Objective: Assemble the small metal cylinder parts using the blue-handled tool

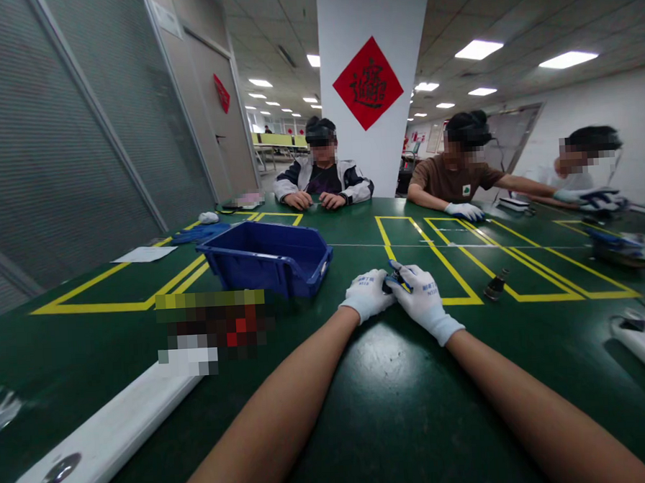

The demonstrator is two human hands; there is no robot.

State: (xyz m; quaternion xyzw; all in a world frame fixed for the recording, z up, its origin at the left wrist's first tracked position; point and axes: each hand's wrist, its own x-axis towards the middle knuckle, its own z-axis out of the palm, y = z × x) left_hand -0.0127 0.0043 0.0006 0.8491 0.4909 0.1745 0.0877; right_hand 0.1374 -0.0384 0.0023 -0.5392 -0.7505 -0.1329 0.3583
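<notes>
My left hand (366,294) and my right hand (420,297) wear white gloves with printed lettering and dark blue palms. They meet just above the green table, fingers bent inward and fingertips close together. A small dark object with a yellow streak (405,283) shows at the fingers of my right hand; its kind is unclear. Dark material also shows at the left fingertips, and I cannot tell whether it is glove palm or a held part. Left of my hands stands a blue plastic bin (258,256). A small dark cone-shaped piece (496,285) stands to their right.
Yellow tape (349,244) marks rectangles on the green table (330,385). A long white bar (110,425) lies at front left, its far end pixelated. White paper (144,254) and blue gloves (200,233) lie beyond. Several people sit across, one gloved hand (464,212) on the table.
</notes>
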